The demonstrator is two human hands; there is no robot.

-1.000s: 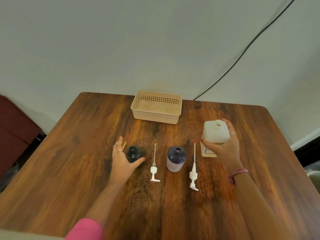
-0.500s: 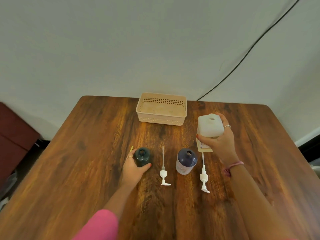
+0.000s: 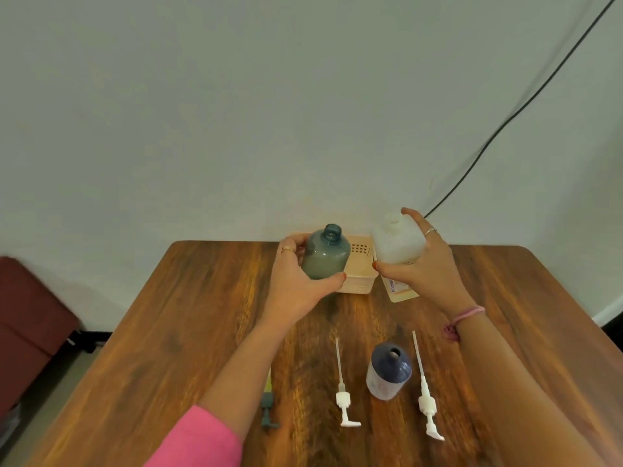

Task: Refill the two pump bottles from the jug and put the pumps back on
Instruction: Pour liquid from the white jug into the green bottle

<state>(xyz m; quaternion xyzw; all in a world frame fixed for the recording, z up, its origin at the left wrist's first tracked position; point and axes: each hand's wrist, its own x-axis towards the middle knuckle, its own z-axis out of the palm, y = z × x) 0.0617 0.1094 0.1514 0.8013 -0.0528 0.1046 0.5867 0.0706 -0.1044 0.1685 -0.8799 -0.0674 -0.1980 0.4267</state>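
Now my left grip (image 3: 296,281) holds the teal bottle (image 3: 325,256) aloft, pale liquid filling its lower part, its neck open. Just right of it, my right grip (image 3: 424,264) wraps the white jug (image 3: 397,244), uncapped. Nearer me on the counter (image 3: 188,332), the dark-topped bottle (image 3: 389,370) stands open between two white pumps (image 3: 344,396).

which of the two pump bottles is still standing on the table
The dark blue bottle with the pale lower body, standing between the two white pumps. The teal bottle is off the table, held up in the left hand.
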